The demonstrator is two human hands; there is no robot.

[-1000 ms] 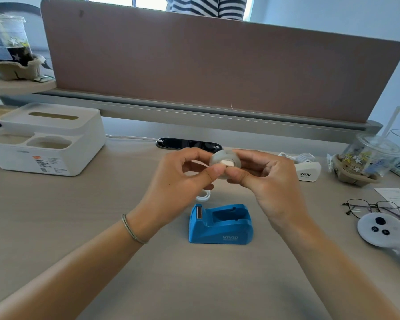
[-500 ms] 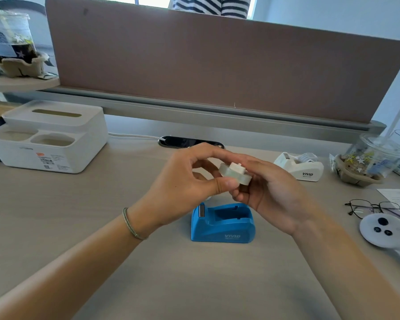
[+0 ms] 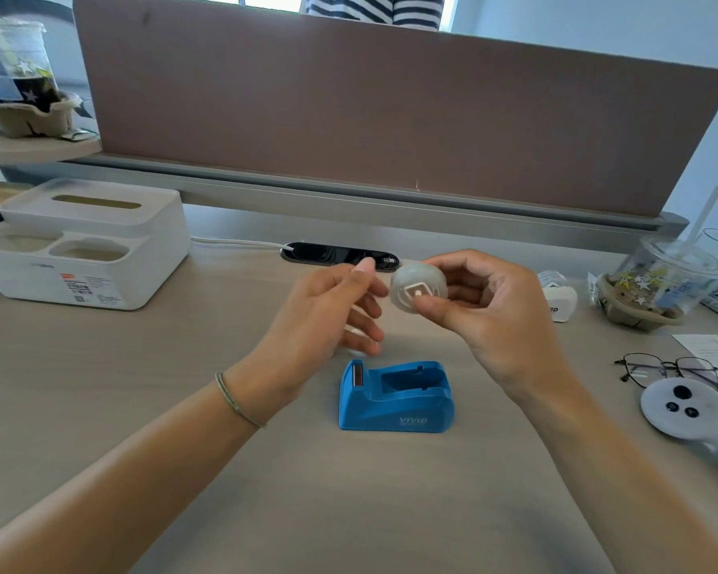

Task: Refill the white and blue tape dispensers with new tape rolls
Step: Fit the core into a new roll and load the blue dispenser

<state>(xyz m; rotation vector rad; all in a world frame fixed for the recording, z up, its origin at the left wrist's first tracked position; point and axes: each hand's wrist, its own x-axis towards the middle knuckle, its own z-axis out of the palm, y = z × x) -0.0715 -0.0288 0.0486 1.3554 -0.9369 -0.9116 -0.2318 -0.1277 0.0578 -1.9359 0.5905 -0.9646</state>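
The right hand [image 3: 490,321] grips a tape roll [image 3: 418,288] with a white core between thumb and fingers, raised above the desk [image 3: 183,408]. The left hand [image 3: 320,321] sits at the roll's nine o'clock, fingers loosely spread and holding nothing, just apart from it. The blue tape dispenser [image 3: 396,397], its cradle empty, stands at the roll's six o'clock. The white tape dispenser [image 3: 560,298] rests at three o'clock, partly hidden behind the right hand.
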